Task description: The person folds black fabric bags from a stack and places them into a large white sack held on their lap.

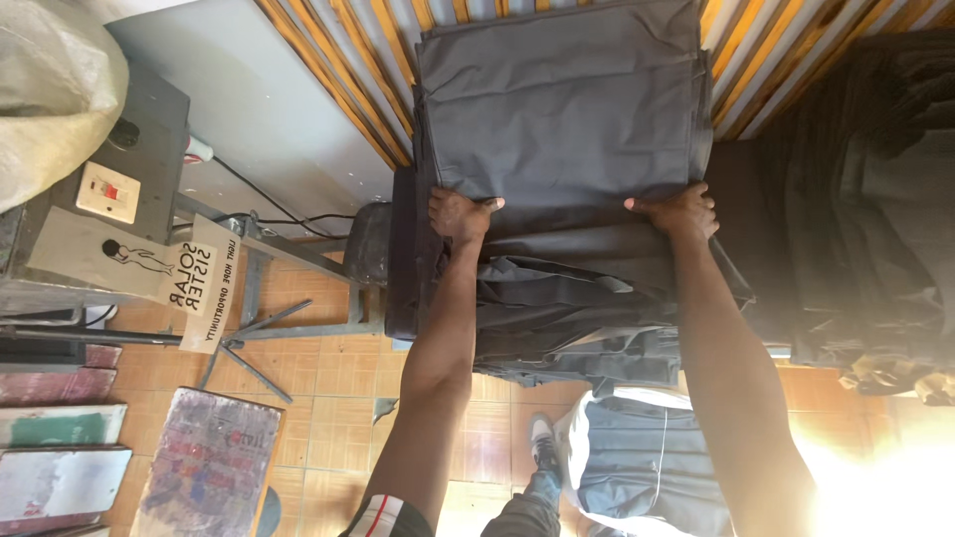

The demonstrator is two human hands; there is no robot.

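- Dark grey cloth piece (562,99), flat and nearly rectangular, lies in the upper middle of the frame, on top of a pile of the same dark fabric.
- Left hand (460,214) is at the lower left corner of this piece; the fingers are curled and closed on the cloth edge, with the thumb pointing toward the middle.
- Right hand (681,211) is at the lower right corner of the same piece; it also pinches the edge, fingers bent over the cloth.
- Both forearms come up from the bottom of the frame, and the hands are well apart, one at each corner.
- Under the hands, more folded dark fabric (577,308) hangs down in loose layers, in the centre of the frame.
- Behind the cloth, at the top, a surface of wooden slats (348,70) with orange and pale stripes shows on both sides of the piece.
- In the right part of the frame another heap of dark cloth (875,219) lies, partly in strong light.
- In the upper left stands a grey metal box with a white switch (107,192), and black cables run near it.
- On the tiled orange floor (338,378), in the lower left, lie a few flat boards (204,462) with worn paint.
- A white sack (45,89) fills the upper left corner.
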